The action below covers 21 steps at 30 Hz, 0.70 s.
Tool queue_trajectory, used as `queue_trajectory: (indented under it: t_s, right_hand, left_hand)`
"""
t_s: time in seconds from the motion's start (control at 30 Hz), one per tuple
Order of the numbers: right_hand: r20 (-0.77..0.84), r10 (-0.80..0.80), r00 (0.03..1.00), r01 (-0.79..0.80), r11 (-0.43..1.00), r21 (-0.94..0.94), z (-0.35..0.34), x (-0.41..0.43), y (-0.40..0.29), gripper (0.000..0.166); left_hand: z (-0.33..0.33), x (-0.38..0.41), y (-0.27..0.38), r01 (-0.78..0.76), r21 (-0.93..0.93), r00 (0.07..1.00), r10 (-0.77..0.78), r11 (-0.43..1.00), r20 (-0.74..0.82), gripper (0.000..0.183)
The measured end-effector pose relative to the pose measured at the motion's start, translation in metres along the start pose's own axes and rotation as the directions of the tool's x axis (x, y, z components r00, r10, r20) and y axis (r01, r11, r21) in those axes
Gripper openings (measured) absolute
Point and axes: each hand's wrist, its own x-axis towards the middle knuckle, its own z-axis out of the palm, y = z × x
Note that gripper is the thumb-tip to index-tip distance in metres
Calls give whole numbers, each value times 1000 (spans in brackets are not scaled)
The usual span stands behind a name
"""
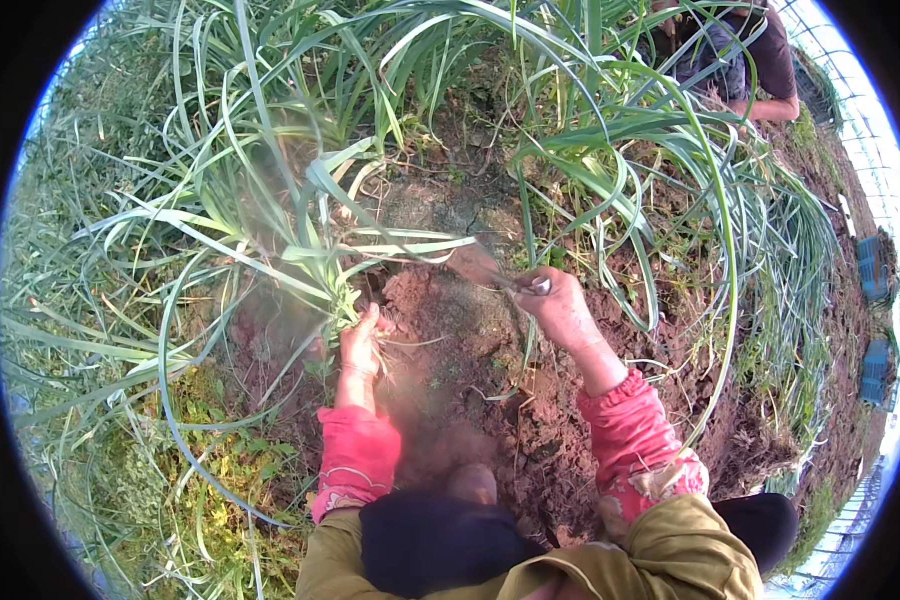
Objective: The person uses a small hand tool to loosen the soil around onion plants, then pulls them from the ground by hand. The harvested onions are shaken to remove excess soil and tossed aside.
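Observation:
My left hand (360,341) is closed around the base of a clump of leek-like plants (337,296). Pale roots show below the fingers, and the long strap-shaped leaves spread up and to the left. In my right hand (559,304) is the handle of a small digging tool, probably a trowel. Its soil-coloured blade (474,262) points left towards the clump, apart from my left hand. Leaf tips cross near the blade and partly cover it. Reddish-brown soil (457,337), dug and crumbly, lies between the hands.
More strap-leaved plants (217,157) stand ahead and to the left. A row of laid-down leafy plants (791,247) runs along the right. Blue plastic crates (874,268) stand at the far right. Another person (769,67) crouches at upper right. Yellowish weeds (210,442) grow lower left.

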Motion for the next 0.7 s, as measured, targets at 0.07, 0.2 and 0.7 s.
queue_trajectory:
  t_s: [0.07, 0.2, 0.7]
  right_hand:
    - [-130, 10, 991, -27, 991, -128, -13, 25, 17, 26]
    - [-228, 85, 970, -72, 995, 66, -53, 52, 22, 27]
    - [-508, 137, 850, -200, 977, -70, 38, 157, 35, 21]
  left_hand:
    - [-30, -3, 13, 206, -262, 945, -123, 943, 303, 27]
    - [-10, -76, 127, -127, -623, 850, 409, 772, 333, 42]
    - [190, 104, -24, -319, 163, 719, 127, 934, 684, 44]
